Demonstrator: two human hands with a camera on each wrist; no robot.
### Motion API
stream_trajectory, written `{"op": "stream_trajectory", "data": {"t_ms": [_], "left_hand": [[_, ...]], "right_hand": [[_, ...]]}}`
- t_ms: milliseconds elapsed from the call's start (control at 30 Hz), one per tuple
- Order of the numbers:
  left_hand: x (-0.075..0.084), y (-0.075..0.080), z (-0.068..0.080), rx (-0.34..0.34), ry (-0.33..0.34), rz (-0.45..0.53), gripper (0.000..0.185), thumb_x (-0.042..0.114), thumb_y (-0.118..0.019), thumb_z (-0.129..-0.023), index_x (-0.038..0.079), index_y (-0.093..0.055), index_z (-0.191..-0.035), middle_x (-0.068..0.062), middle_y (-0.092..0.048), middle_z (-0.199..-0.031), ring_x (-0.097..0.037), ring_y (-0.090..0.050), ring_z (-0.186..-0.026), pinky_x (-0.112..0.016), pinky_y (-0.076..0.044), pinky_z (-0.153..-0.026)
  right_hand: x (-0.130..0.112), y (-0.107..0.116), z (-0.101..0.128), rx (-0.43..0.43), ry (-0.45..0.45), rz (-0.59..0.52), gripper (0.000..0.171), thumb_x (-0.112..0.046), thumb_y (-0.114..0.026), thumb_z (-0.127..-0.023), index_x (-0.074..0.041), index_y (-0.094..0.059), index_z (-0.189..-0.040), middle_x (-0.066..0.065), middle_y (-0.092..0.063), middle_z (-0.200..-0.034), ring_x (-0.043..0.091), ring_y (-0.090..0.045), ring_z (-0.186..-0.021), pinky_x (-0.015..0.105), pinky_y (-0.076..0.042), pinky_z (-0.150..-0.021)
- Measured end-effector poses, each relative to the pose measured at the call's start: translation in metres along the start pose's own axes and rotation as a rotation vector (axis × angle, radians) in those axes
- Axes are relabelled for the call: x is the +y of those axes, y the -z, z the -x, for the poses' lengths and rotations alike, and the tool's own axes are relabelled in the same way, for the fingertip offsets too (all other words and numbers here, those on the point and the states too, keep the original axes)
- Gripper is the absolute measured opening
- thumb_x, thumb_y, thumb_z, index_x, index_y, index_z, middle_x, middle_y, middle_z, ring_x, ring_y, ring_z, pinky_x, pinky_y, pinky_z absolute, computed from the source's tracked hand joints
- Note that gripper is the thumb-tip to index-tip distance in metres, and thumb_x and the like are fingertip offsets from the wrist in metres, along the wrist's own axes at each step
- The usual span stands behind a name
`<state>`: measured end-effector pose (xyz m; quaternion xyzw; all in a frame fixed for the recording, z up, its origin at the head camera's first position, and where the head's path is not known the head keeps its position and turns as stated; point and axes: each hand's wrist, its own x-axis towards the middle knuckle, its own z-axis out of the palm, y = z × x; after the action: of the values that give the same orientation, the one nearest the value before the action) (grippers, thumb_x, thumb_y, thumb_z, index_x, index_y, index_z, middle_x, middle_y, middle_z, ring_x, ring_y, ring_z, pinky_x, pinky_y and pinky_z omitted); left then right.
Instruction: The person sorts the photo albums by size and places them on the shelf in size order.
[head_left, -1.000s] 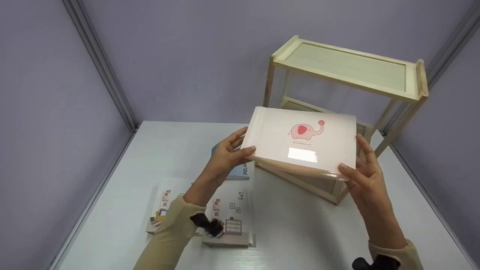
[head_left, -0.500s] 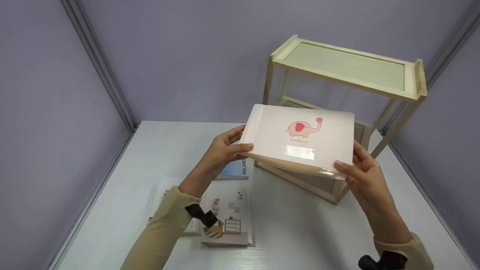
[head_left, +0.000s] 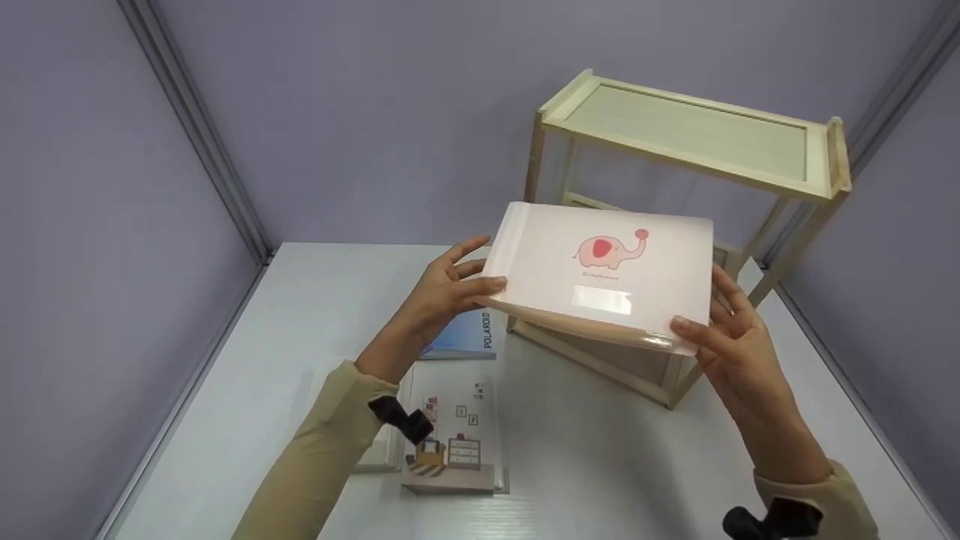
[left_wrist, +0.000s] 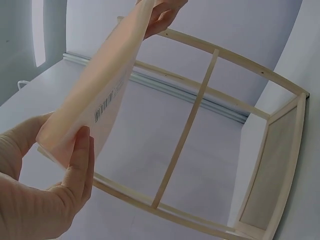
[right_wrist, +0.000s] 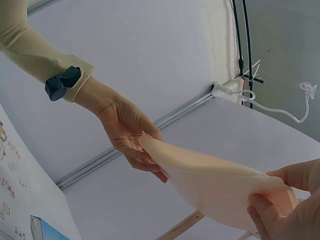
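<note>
Aloft: pink album (head_left: pixel 604 274), left hand (head_left: pixel 442 296) and right hand (head_left: pixel 731 349) pinching its ends, above rack (head_left: pixel 694 146) at bench's far edge.

Soft, even light from above keeps the scene bright, with only faint shadows on the worktop (head_left: pixel 600 450). A white glare patch sits on the glossy album (head_left: pixel 600 300). Both wrist views bend straight lines at the edges, and the nearest fingers (left_wrist: pixel 82 160) look slightly soft.

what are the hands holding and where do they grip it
Both hold the pink album above the table: left hand pinches its left, spine-side edge, right hand its near right corner.
</note>
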<state>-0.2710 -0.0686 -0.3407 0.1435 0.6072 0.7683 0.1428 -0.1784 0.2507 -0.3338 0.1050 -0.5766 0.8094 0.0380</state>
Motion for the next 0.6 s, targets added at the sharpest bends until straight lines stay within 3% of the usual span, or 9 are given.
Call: {"op": "stream_trajectory", "data": {"t_ms": [200,600], "left_hand": [[0.005,0.0,-0.001,-0.023,0.006,-0.008,0.068,0.005,-0.068,-0.081,0.009,-0.036,-0.141,-0.012,-0.05,-0.132,-0.027,-0.06,-0.107,-0.035,-0.052,-0.087],[0.016,-0.001,-0.006,-0.013,-0.01,-0.017,0.068,0.005,-0.069,-0.08,0.007,-0.038,-0.14,-0.011,-0.048,-0.135,-0.028,-0.059,-0.11,-0.036,-0.051,-0.088]], "right_hand": [[-0.005,-0.001,0.0,0.004,-0.014,0.012,0.069,0.011,-0.051,-0.087,0.0,-0.016,-0.145,0.009,-0.037,-0.136,0.014,-0.054,-0.112,0.024,-0.047,-0.091],[-0.01,-0.004,-0.001,0.004,-0.016,0.023,0.061,0.009,-0.051,-0.088,-0.003,-0.026,-0.142,0.008,-0.041,-0.132,0.013,-0.054,-0.107,0.023,-0.048,-0.091]]}}
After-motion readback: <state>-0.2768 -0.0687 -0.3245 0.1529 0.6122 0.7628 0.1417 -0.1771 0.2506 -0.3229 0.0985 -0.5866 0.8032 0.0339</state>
